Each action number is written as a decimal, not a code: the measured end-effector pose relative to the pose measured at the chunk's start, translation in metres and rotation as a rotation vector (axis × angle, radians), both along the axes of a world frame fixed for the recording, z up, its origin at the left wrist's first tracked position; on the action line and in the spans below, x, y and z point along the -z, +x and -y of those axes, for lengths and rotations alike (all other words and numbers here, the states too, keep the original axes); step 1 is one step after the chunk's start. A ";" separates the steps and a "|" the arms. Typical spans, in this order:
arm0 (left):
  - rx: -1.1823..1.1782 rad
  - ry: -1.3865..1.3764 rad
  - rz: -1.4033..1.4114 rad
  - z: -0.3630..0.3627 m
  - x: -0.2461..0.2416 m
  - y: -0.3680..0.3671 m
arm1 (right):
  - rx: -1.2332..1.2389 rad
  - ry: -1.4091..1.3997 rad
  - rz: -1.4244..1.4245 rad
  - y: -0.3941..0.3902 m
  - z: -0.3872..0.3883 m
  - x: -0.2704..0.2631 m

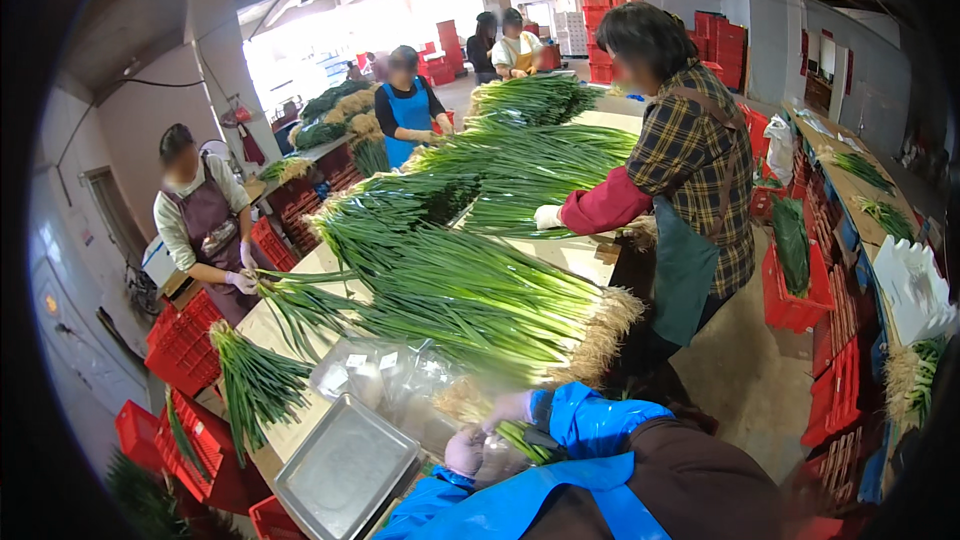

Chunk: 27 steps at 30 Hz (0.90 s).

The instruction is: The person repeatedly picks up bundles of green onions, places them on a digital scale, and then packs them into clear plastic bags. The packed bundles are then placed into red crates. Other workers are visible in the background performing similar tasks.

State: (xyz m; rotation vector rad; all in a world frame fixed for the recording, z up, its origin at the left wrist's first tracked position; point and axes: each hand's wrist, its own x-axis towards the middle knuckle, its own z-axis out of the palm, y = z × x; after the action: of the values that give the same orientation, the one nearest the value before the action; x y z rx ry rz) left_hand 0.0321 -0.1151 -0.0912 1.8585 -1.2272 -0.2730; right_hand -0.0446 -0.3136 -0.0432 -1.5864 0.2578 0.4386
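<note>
My gloved left hand [465, 450] and my gloved right hand [511, 409] are close together at the lower middle, around a small bunch of green onions [525, 441]. The bunch's pale roots point up and left, over clear plastic bags [390, 371] that bear white labels. My right hand is blurred and closed on the bunch. Clear film shows by my left hand, whose fingers are partly hidden, so its hold cannot be told. To the left lies a metal tray [349, 469]. Beyond the bags is a large pile of green onions [510, 300], roots towards the right.
A co-worker in a plaid shirt [697, 135] leans over the table [592, 259] at the right; another in a purple apron [214, 232] handles leaves at the left. Others stand farther back. Red crates [202, 435] flank the table, and a loose bunch of green onions [259, 382] lies near its left edge.
</note>
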 end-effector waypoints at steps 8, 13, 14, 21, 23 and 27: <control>0.114 -0.106 -0.212 0.008 -0.026 -0.004 | -0.096 -0.789 0.395 0.029 0.015 0.074; 0.263 -0.051 -0.027 0.011 -0.053 0.003 | 0.166 -0.696 0.507 0.040 0.015 0.092; 0.280 -0.091 -0.120 0.011 -0.054 0.004 | 0.223 -0.576 0.460 0.036 0.015 0.089; -0.054 -0.091 -1.003 0.020 -0.042 0.024 | -0.004 -0.392 0.592 0.036 0.023 0.062; -0.057 -0.120 -0.924 0.026 -0.041 0.024 | -0.074 -0.479 0.477 0.041 0.013 0.059; -0.078 -0.217 -0.911 0.042 -0.042 0.015 | 0.157 -0.718 0.299 0.036 -0.020 0.045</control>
State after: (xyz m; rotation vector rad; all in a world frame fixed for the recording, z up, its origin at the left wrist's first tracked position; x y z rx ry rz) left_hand 0.0470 -0.1569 -0.0488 1.3229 -0.5199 -0.8009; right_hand -0.0081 -0.2937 -0.0880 -2.2829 0.3265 -0.0365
